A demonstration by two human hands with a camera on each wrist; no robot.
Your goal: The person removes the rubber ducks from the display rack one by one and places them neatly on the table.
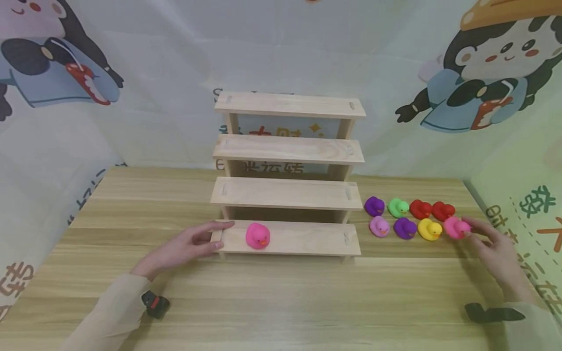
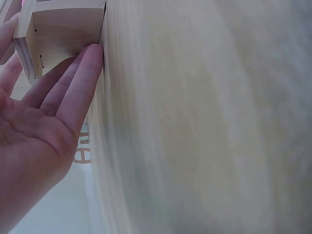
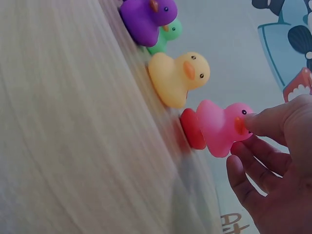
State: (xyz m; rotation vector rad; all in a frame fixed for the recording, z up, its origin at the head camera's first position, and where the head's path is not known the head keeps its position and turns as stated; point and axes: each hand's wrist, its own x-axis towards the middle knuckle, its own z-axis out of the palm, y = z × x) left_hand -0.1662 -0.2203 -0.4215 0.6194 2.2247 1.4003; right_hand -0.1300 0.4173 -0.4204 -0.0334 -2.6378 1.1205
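Note:
On the right, my right hand pinches a pink rubber duck by its head between thumb and fingers. The duck is held just off the table at the end of two rows of ducks. My left hand holds the left end of the bottom step of a wooden stepped shelf. In the left wrist view, several fingers lie nearly straight against the side panel below the board. A bright pink duck sits on that bottom step, left of its middle.
Beside the shelf stand purple, green, red, lilac and yellow ducks, close together. The shelf's upper steps rise toward a printed backdrop. Wood-grain table extends in front.

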